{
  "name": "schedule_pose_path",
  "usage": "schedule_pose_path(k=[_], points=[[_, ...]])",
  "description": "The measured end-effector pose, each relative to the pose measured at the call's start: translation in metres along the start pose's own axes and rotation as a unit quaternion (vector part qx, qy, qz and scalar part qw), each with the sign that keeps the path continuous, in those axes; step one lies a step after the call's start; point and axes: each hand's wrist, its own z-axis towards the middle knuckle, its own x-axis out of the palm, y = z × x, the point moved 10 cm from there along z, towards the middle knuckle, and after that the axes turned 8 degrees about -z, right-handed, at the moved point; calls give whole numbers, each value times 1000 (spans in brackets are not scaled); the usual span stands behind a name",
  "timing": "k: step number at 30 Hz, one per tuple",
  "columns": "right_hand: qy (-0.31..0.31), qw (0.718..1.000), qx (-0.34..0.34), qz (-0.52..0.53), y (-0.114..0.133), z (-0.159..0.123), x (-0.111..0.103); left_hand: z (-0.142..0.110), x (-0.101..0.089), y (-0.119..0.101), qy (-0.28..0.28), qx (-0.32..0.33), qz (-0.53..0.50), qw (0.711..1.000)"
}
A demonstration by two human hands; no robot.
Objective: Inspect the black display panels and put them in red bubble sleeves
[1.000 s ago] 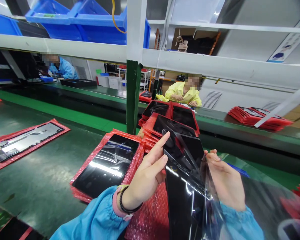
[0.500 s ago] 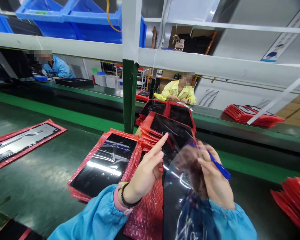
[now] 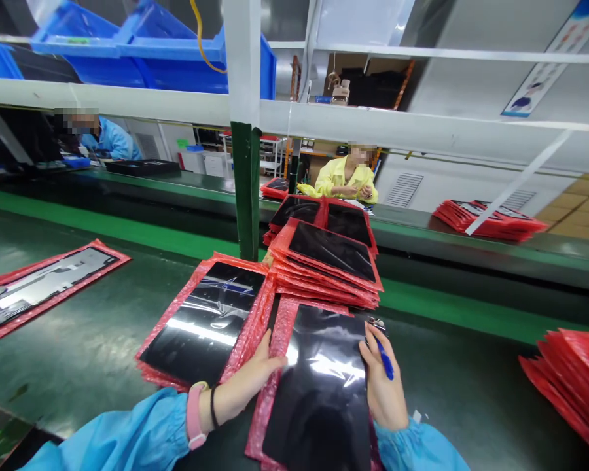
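Note:
A black glossy screen panel (image 3: 326,386) lies on a sheet of red bubble wrap (image 3: 285,320) in front of me. At its left edge is my left hand (image 3: 248,376), thumb and forefinger spread, the thumb touching the edge; the other fingers are hidden. My right hand (image 3: 385,386) rests along the panel's right edge with a blue pen (image 3: 385,362) tucked in its fingers. Something small and shiny shows beyond the right fingertips, too unclear to name. Close by on the left, another black screen panel (image 3: 203,327) lies on red bubble wrap.
Beyond my hands stands a stack of red-wrapped panels (image 3: 328,281). More red wrap (image 3: 569,379) lies at the right. A silver-backed panel (image 3: 53,281) is on the left bench. A green post (image 3: 247,196) rises ahead. Two people in blue and yellow sit across the benches.
The screen panel was raised and tilted between my hands; now it lies lower on the bubble wrap. My left hand has moved down and left, my right hand slightly down and left.

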Motion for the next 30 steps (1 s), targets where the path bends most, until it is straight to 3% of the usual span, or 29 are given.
schedule_pose_path(k=[6,13,16,20,22,26,30], points=[[23,995,-78,-51,3,-15,19,4,1,4,15,-47,5,999],[16,971,-185,-149,4,-21,28,15,15,-8,53,31,30,998],[17,946,-242,-217,16,-10,12,14,20,-14,55,62,45,996],[-26,903,-310,-298,29,19,-36,12,19,-13,32,75,35,996],[-6,881,-333,-335,28,29,-48,13,19,-9,31,64,23,997],[43,842,-371,-389,20,34,-47,17,15,-2,23,29,5,999],[46,819,-386,-422,16,31,-41,19,14,-4,26,9,-7,1000]])
